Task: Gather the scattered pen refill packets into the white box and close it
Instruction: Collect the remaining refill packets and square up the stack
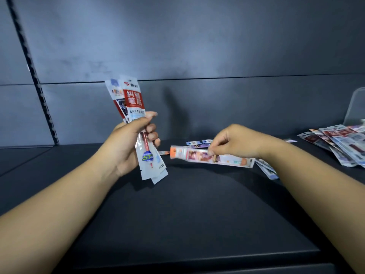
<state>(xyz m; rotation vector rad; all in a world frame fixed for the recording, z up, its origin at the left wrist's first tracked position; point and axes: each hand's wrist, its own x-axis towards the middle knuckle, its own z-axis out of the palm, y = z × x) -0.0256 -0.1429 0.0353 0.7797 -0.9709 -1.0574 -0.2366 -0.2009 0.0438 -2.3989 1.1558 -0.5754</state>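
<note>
My left hand [131, 145] grips a small upright bundle of refill packets [132, 99], red-and-white labels at the top, clear ends hanging below the fingers. My right hand [231, 142] pinches one long packet [197, 155] with an orange end and a colourful print, held level above the shelf and pointing left toward the bundle. More packets [197, 143] lie flat on the dark shelf behind that hand, and another few [266, 169] show under my right wrist. A spread pile of packets [335, 143] lies at the far right. No white box is in view.
The dark shelf surface [187, 204] runs from the grey back panel [197, 46] to a front edge low in the frame. A clear plastic divider [355, 107] stands at the right edge behind the pile. A slotted upright rail [33, 72] runs down the left.
</note>
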